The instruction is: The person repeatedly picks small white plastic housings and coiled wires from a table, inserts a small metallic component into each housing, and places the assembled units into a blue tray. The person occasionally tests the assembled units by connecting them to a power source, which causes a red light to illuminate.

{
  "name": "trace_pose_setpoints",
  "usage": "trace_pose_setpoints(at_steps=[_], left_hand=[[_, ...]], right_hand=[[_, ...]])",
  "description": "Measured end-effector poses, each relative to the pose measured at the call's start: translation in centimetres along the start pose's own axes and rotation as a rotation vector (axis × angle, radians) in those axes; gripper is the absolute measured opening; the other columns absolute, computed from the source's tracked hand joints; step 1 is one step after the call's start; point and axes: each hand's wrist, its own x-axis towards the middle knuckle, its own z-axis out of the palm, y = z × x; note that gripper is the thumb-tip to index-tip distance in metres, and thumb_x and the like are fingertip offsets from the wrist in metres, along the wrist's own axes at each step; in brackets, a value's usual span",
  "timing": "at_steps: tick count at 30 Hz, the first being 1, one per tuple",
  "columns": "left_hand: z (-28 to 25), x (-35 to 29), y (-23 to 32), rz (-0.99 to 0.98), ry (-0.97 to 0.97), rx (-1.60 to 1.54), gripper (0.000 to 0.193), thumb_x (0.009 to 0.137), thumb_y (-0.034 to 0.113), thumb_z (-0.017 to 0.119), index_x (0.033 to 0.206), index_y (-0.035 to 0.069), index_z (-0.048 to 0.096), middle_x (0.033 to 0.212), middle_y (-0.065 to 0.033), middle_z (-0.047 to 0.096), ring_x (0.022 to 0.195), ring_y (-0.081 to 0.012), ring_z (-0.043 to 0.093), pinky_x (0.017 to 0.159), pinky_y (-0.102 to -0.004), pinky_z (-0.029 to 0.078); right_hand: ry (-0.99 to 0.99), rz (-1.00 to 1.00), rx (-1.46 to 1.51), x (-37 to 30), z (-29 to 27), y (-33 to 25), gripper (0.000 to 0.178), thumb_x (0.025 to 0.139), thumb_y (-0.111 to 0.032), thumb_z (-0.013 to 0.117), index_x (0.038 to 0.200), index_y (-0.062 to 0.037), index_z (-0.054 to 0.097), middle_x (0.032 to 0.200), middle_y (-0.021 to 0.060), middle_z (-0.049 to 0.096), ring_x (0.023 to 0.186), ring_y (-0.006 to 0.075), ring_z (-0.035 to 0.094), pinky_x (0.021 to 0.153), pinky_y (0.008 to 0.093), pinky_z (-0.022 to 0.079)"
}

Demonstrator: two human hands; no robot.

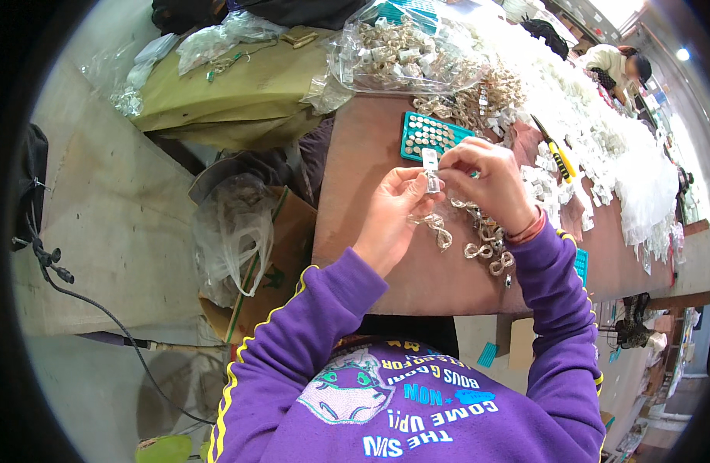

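Observation:
My left hand (395,210) pinches a small clear-and-white plastic case (431,160) with its lid swung up, above the table's near part. A bundle of twisted thin wire (440,230) hangs below those fingers. My right hand (488,179) is closed beside the case, thumb and forefinger pressed together at its right edge; whatever is between them is hidden. Just beyond both hands lies a teal tray (423,133) holding rows of small round silvery pieces that look like button batteries. More coiled wire bundles (478,251) lie on the table under my right wrist.
A clear plastic bag (401,58) of wire bundles stands at the far side. Yellow-black pliers (558,154) lie to the right, near a large heap of white pieces (594,116). A cardboard box (282,262) sits left of the table. Another person (613,65) is at the far right.

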Motion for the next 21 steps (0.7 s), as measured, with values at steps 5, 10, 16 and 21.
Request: trace_pose_setpoints(at_steps=[5,10,16,21], left_hand=[[0.0,-0.2,-0.2,0.007,0.003,0.023,0.013,0.094,0.012,0.063,0.103,0.005,0.056,0.098,-0.0083,0.066,0.084,-0.0147,0.066,0.070,-0.0219,0.055],[-0.1,0.1,-0.1,0.031,0.009,0.007,0.013,0.093,0.011,0.064,0.103,0.005,0.057,0.095,-0.0046,0.064,0.083,-0.0114,0.064,0.071,-0.0224,0.055],[0.0,-0.1,0.1,0.054,-0.019,0.110,0.012,0.093,0.011,0.065,0.101,0.004,0.059,0.095,-0.0048,0.065,0.082,-0.0108,0.063,0.072,-0.0232,0.056],[0.2,-0.4,0.3,0.071,-0.055,0.103,0.015,0.093,0.012,0.064,0.103,0.002,0.059,0.097,-0.0071,0.065,0.083,-0.0136,0.066,0.073,-0.0251,0.057]], right_hand=[[0.127,-0.005,-0.162,-0.8,1.4,-1.8,0.011,0.078,-0.005,0.071,0.087,-0.0043,0.065,0.079,0.0116,0.059,0.068,0.0289,0.063,0.061,0.0344,0.052],[0.124,-0.051,-0.152,-1.3,1.8,-1.8,0.009,0.079,-0.005,0.069,0.087,-0.0042,0.064,0.080,0.0106,0.060,0.071,0.0301,0.063,0.062,0.0365,0.052],[0.064,-0.075,-0.185,-1.1,1.4,-2.1,0.008,0.078,-0.005,0.069,0.085,-0.0043,0.065,0.080,0.0102,0.060,0.071,0.0312,0.062,0.062,0.0376,0.051],[0.027,-0.057,-0.155,-1.2,0.8,-2.5,0.010,0.076,-0.005,0.070,0.086,-0.0052,0.068,0.078,0.0106,0.062,0.071,0.0314,0.063,0.063,0.0365,0.052]])
